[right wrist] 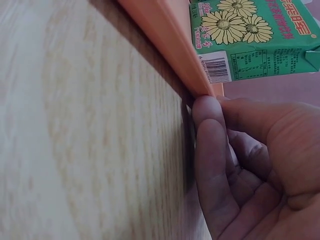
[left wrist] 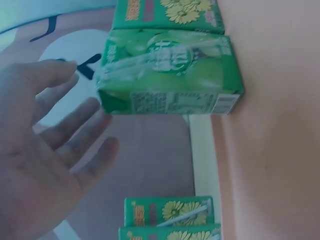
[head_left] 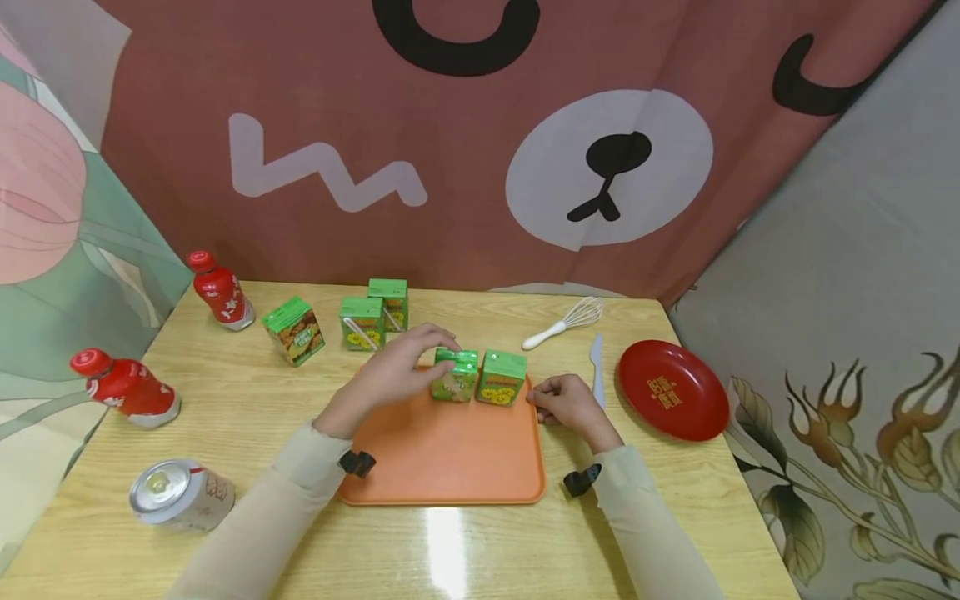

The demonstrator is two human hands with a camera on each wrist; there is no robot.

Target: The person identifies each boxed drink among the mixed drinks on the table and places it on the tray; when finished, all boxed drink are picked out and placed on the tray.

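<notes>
An orange tray lies on the table with two green juice boxes upright at its far right end. My left hand is at the top of the left juice box, which has a clear wrapper. In the left wrist view, the loosely bent fingers of that hand are spread beside the box's top and do not close round it. To its right is the juice box with yellow flowers. My right hand pinches the tray's right rim between thumb and fingertips, as the right wrist view shows.
Behind the tray stand two more flower juice boxes and a brown-green drink carton. Red bottles and a can are on the left. A whisk, a pale knife and a red plate lie right.
</notes>
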